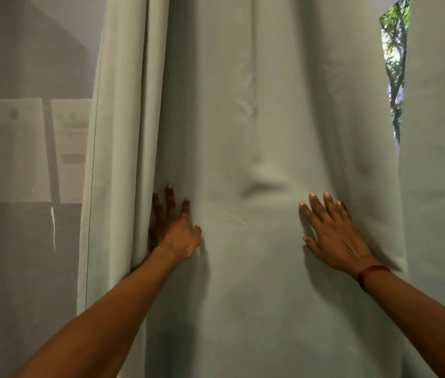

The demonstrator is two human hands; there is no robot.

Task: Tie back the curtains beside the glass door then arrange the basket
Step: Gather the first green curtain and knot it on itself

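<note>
1. Pressing on the pale green curtain [243,105], your left hand [173,230] lies open, fingers spread, just beside a deep vertical fold.
2. Your right hand [333,233] rests flat and open on the same cloth, well apart from the left; a red wristband [371,272] circles its wrist.
3. That curtain hangs straight ahead of you, filling the middle of the view.
4. A second curtain panel [439,132] hangs at right, with trees [394,64] showing through the gap between.

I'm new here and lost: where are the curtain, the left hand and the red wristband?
curtain [243,105]: head view, flat middle panel.
left hand [173,231]: head view, back of the hand.
red wristband [371,272]: head view, band on the right wrist.
</note>
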